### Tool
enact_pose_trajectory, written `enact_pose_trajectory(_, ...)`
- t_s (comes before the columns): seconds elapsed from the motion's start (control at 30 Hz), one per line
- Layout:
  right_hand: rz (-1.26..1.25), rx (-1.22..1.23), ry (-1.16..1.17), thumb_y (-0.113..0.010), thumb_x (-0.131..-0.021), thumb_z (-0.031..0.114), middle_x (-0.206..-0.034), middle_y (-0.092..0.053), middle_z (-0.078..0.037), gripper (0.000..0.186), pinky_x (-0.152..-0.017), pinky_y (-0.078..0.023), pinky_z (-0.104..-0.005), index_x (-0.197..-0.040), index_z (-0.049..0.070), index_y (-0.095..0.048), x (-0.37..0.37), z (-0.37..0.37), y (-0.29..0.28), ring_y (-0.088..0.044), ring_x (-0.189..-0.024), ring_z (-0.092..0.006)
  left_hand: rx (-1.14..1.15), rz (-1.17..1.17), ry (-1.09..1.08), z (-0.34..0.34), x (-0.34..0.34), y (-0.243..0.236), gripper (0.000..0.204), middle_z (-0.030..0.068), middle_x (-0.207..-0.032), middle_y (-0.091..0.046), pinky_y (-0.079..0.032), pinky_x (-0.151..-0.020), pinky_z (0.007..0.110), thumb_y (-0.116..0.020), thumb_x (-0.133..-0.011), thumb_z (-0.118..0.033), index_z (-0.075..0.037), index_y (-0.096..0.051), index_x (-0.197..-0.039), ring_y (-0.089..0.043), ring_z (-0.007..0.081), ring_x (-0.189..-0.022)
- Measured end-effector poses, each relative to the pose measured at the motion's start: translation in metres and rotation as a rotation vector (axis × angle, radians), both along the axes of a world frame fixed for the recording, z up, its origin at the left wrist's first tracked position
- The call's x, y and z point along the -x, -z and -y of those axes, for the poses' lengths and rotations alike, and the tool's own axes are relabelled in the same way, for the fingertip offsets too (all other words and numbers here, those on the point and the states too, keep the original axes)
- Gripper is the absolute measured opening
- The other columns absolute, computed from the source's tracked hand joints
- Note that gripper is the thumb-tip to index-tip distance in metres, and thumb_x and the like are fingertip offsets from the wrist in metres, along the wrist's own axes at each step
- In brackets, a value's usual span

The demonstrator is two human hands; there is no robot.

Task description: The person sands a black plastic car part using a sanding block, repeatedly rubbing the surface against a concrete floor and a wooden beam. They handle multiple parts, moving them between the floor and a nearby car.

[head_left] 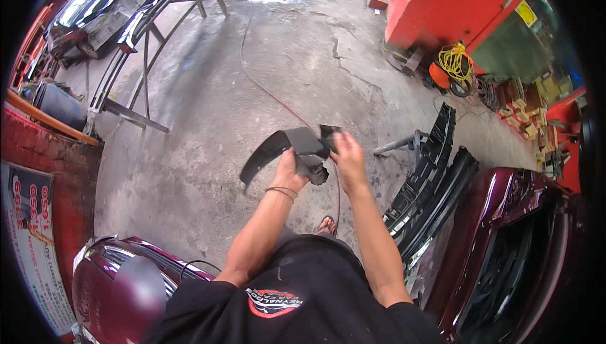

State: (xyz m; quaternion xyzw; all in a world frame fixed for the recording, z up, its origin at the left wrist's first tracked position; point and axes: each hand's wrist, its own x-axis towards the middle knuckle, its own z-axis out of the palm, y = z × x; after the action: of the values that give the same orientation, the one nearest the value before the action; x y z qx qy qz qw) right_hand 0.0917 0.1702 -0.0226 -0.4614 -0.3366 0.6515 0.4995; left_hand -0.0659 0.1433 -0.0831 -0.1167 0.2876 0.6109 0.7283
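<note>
In front of my body, my left hand is closed around a dark grey, curved plastic car trim piece. Its long arm bends down to the left, and its broader end reaches toward my other hand. A dark, ragged-edged part shows below that end, beside my left fingers; whether it belongs to the same piece I cannot tell. My right hand, slightly blurred, is closed at the right end of the trim, with a small dark flat sheet at its fingertips.
A thin hose crosses the concrete floor. Black bumper parts and a maroon car panel stand at right. A metal rack holds a long trim at far left; a maroon bumper lies near left. Yellow cord tops an orange machine.
</note>
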Motion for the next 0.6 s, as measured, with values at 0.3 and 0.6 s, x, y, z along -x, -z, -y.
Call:
enact_pose_trajectory(0.3,-0.466,0.077,-0.278,-0.071,-0.102,0.044,-0.137,-0.066,-0.017,0.067,-0.098,-0.06,-0.0568,-0.149,0.001,-0.052,-0.061,0.051,-0.108,-0.067,-0.123,-0.0304,-0.058,-0.046,0.09,0.035,0.032,-0.056,0.021,0.0123,-0.105,-0.078,-0.065,-0.08,0.048,-0.065,-0.101,-0.019,-0.005,-0.072,-0.114,-0.077,0.0273,-0.091)
enact_pose_trajectory(0.6,0.642,-0.408,-0.477,-0.094,-0.083,0.019,-0.089,-0.065,0.0,0.035,-0.073,-0.05,-0.0282,-0.102,0.005,-0.069,-0.029,0.073,-0.151,-0.061,-0.08,-0.0115,-0.212,0.026,0.245,0.066,0.005,-0.085,0.03,0.012,-0.116,-0.076,-0.066,-0.085,0.042,-0.069,-0.099,-0.023,-0.003,-0.07,-0.121,-0.077,0.025,-0.099)
